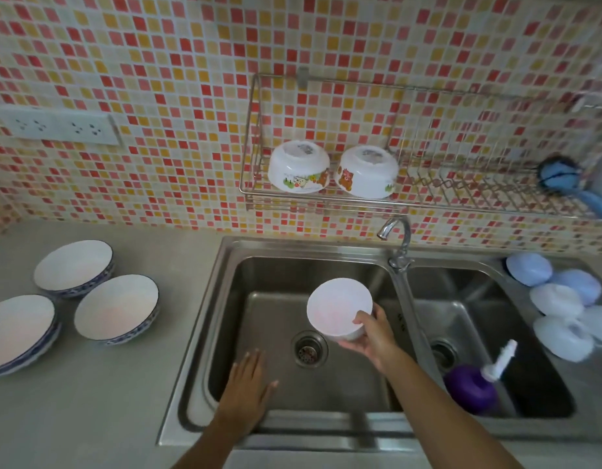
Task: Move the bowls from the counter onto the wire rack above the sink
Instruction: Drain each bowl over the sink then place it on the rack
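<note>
My right hand (372, 336) grips a small white bowl (338, 308) by its rim and underside, holding it mouth-up over the left sink basin (259, 282). My left hand (247, 387) hovers flat with fingers apart over the basin's front left corner, holding nothing. Two white bowls with cartoon prints (298, 167) (365, 172) lie upside down at the left end of the wire rack (479, 187) on the tiled wall. Three wide blue-rimmed bowls (74, 267) (117, 308) (18, 330) stand upright on the grey counter (89, 401) at the left.
A chrome tap (396, 238) rises between the two basins, just below the rack. A purple bottle with a white nozzle (474, 385) lies in the right basin. Several pale blue and white lids (557, 299) sit on the right drainboard. A blue brush (563, 182) rests on the rack's right end.
</note>
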